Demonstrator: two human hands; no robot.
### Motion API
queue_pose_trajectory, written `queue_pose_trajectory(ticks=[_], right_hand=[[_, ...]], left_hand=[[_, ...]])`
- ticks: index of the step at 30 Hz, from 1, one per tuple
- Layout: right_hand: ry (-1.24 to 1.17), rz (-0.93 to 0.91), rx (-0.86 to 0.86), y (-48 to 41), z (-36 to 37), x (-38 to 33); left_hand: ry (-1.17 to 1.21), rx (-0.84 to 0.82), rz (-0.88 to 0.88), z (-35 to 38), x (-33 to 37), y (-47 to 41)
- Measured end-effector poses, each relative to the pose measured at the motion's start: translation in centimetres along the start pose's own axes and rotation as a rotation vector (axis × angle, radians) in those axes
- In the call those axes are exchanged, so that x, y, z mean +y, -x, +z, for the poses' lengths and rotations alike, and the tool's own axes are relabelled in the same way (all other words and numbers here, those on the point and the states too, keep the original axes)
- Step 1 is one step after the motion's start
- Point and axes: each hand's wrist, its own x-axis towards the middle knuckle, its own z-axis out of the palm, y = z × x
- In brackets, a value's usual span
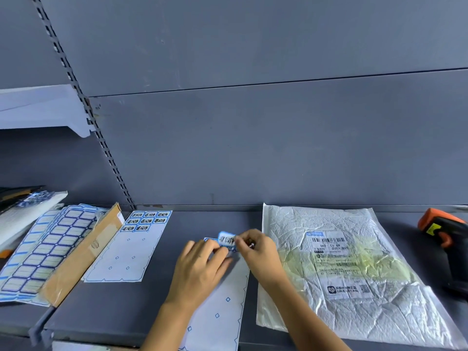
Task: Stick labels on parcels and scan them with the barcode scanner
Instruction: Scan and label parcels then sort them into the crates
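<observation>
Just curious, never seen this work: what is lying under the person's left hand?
A backing sheet, mostly stripped of labels, lies under the left hand, which rests on it on the shelf. The right hand pinches a blue-edged label. Whether labels remain beneath the palm is hidden.

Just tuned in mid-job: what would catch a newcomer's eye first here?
Centre front, the right hand pinches a blue-edged label lifted off the backing sheet, which the left hand presses down. Right of them lies a crinkled white parcel with its shipping label facing up, and an orange-and-black scanner sits at the far right edge.
</observation>
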Motion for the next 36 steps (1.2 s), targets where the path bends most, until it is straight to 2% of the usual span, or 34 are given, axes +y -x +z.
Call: queue_pose_trajectory(ticks=[3,8,10,13,17,21,25,28,36], right_hand=[[-0.173,-0.031,0.297,0.0,-0.6,0.1],[-0.230,-0.115,0.446,0.3,-3.4,-1.7],[-0.127,-0.163,0.480,0.1,-6.5,-1.8],[0.158,-0.148,0.599,-0.2,-12.6,0.4],[0.512,0.132,0.757,0.4,-19.5,5.0],[0.567,0.194,0.786,1.8,-20.9,7.0],[0.509,0.254,0.755,1.3,-21.0,7.2],[0.480,0.265,0.752,1.2,-21.3,7.5],[0.593,0.326,0.708,1.2,-21.2,7.6]], left_hand=[[0.088,-0.071,-0.039,0.1,-0.1,0.0],[0.139,-0.189,-0.039,0.1,-0.2,-0.3],[0.151,-0.207,-0.029,0.0,0.0,-1.4],[0.218,-0.258,-0.072,-0.3,1.4,-5.3],[0.365,-0.376,-0.043,1.5,6.5,-10.3],[0.473,-0.504,-0.018,4.9,13.4,-13.2],[0.524,-0.503,0.003,7.8,18.7,-14.3],[0.473,-0.518,0.086,8.7,20.0,-13.8],[0.434,-0.622,0.123,9.4,20.4,-13.4]])
